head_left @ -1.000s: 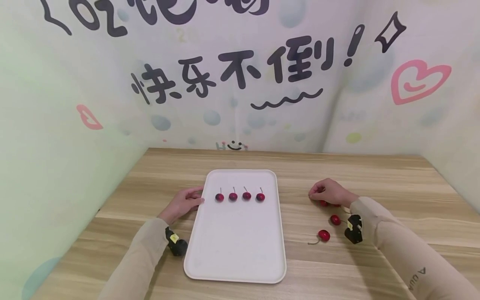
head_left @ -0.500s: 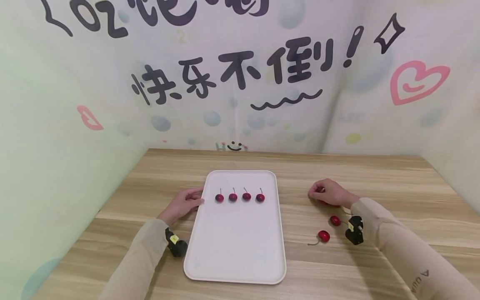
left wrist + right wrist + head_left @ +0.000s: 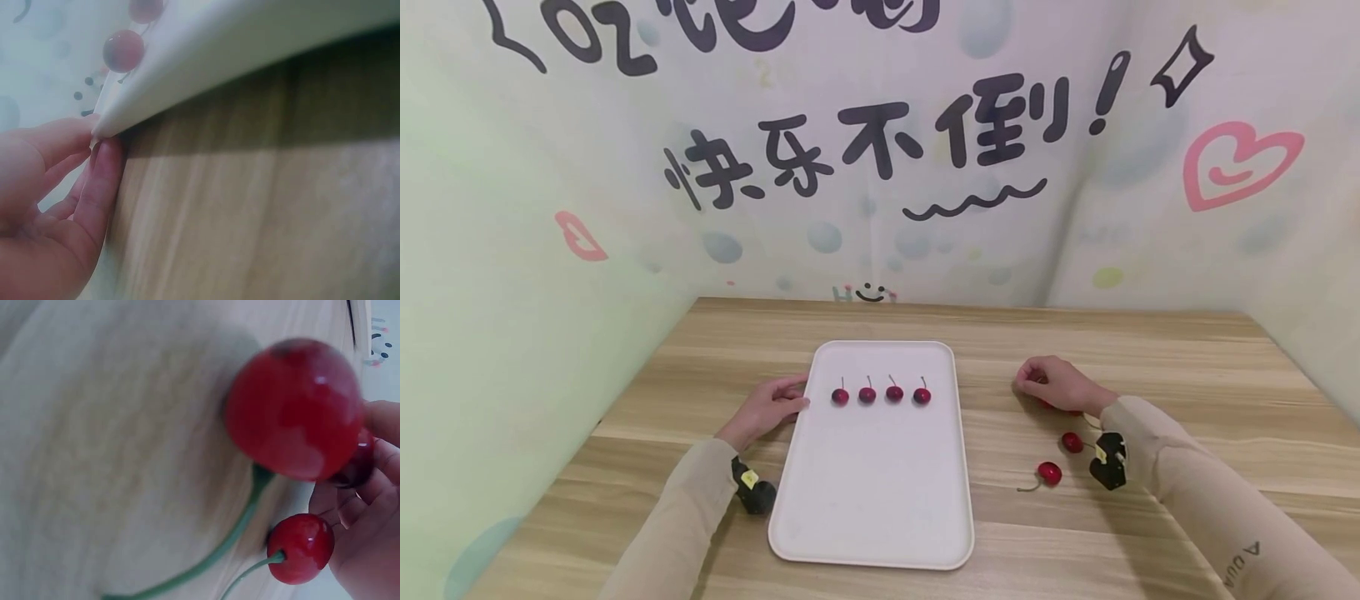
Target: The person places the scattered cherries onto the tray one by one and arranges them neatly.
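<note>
My left hand [image 3: 767, 410] grips the left edge of a white tray [image 3: 872, 500]; in the left wrist view, fingers and thumb meet at its rim [image 3: 103, 128]. A row of several dark red cherries with stems upright, one of them a cherry [image 3: 922, 396] at the right end, lies across the tray's upper part. My right hand [image 3: 1056, 383] is low over the table, right of the tray. In the right wrist view, its fingers curl round a dark cherry [image 3: 357, 464], mostly hidden from the head view. Beside that hand, a bright red cherry [image 3: 301, 549] lies close to the palm.
On the wooden table [image 3: 1000, 533], two loose cherries lie nearer the body: one cherry [image 3: 1072, 442] by the right wrist camera [image 3: 1108, 461], another cherry [image 3: 1049, 473] with its stem toward the tray. A printed cloth [image 3: 850, 250] hangs behind the table.
Hardly anything differs. The right hand has settled slightly, covering more of the cherries beneath it; the left hand, tray and row of cherries stay in place.
</note>
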Available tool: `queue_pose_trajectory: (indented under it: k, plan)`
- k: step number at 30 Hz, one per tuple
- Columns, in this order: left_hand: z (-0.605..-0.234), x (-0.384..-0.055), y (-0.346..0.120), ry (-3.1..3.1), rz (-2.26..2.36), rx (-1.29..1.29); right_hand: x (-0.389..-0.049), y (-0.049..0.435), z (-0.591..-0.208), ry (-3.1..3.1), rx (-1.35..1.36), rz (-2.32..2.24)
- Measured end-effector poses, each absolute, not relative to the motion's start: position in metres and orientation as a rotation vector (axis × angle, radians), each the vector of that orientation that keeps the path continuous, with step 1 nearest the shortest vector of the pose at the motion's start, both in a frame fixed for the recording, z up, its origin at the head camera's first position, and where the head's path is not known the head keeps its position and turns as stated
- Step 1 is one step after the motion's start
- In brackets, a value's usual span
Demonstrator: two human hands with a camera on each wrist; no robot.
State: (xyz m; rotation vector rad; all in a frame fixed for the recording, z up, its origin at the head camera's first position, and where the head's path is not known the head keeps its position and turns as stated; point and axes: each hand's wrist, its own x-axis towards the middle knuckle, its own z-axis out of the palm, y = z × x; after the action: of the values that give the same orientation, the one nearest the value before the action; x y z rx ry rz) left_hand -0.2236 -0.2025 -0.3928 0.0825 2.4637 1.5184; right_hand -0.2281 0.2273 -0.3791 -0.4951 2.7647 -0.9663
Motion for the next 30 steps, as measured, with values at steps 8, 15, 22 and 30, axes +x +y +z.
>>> queue_pose_trajectory:
  k: [8, 15, 22, 30]
  plan:
    - [-0.394, -0.224, -0.202, 2.462, 1.523, 0.075, -0.229, 0.229, -0.38, 2.721, -0.433, -1.006]
    - [-0.393, -0.223, -0.202, 2.466, 1.523, 0.092, -0.226, 0.228, -0.376, 2.678, -0.369, -1.095]
    - [-0.391, -0.223, -0.202, 2.466, 1.519, 0.089, -0.222, 0.223, -0.372, 2.611, -0.34, -1.21]
    - [-0.392, -0.223, -0.203, 2.468, 1.533, 0.112, -0.222, 0.219, -0.369, 2.552, -0.364, -1.279]
